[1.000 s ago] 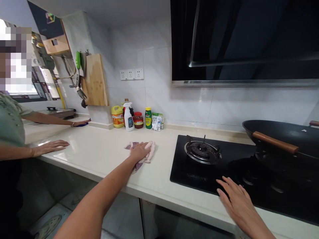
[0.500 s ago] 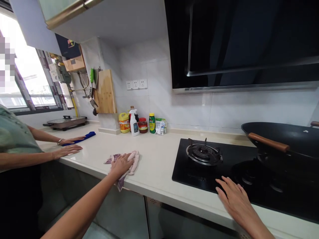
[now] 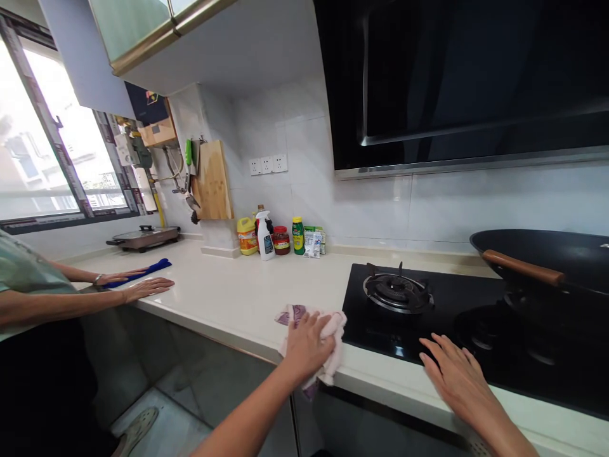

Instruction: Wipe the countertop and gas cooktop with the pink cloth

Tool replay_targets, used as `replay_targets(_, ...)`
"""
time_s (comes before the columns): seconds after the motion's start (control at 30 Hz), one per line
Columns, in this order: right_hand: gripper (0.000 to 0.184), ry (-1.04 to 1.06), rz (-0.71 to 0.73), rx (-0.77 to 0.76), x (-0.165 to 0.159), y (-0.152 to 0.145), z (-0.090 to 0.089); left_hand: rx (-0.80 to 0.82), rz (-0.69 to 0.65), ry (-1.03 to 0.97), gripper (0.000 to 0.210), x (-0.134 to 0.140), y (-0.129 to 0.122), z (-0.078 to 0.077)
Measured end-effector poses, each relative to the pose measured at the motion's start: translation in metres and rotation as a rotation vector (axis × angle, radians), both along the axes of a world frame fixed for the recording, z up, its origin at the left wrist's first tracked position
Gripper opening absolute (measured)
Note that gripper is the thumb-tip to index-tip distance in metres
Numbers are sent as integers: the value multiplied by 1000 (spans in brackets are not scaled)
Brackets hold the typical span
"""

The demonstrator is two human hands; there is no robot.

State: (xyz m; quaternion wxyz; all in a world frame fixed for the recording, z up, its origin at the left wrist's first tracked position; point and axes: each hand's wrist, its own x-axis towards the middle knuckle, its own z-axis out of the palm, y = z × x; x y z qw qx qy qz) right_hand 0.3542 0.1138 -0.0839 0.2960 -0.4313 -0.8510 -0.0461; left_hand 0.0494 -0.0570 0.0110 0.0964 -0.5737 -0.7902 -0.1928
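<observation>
My left hand (image 3: 308, 346) presses a pink and purple cleaning cloth (image 3: 334, 336) onto the white countertop (image 3: 228, 292), close to the left edge of the black gas stove (image 3: 354, 333). The fingers curl over the cloth, and one corner of it hangs over the counter's front edge. Fingers spread and holding nothing, my right hand (image 3: 459, 377) rests at the front edge of the stove. Behind it is the burner (image 3: 398, 293) with its metal pan support.
On the far right burner stands a large black wok (image 3: 533, 251). A spray bottle (image 3: 264, 238), jars and packets line the wall. At left, a co-worker's hands (image 3: 147, 289) lie on the counter by a blue cloth (image 3: 143, 273). A range hood (image 3: 457, 82) hangs overhead.
My left hand has slid the cloth rightward along the counter, up to the stove's edge. My right hand stays nearly in place. The co-worker's blue cloth has shifted left relative to the counter.
</observation>
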Motion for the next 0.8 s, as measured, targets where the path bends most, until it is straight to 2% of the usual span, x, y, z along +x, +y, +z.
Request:
replay_targets(0.07,58,-9,0,-10,0,-1,2,76,-36,-4,54,19,3,-6)
replay_targets(0.13,58,-19,-6,-26,0,-2,5,127,-57,-18,54,26,2,-9)
replay_targets(0.23,58,-30,-22,-45,0,-3,8,151,-131,-38,54,20,-6,-10)
replay_targets(0.33,57,-32,-28,-48,0,-5,12,155,-188,-46,53,3,-18,-9)
replay_targets(0.43,58,-31,-19,-48,0,-7,14,141,-110,-57,48,-21,-29,-6)
replay_targets(0.63,59,-26,-20,-42,0,-7,12,95,148,-85,45,-73,-50,6)
replay_targets(0.73,58,-25,-18,-42,-1,-7,12,107,243,-74,42,-83,-57,8)
replay_targets(0.8,58,-27,-17,-50,-2,-7,13,149,285,-41,39,-80,-58,6)
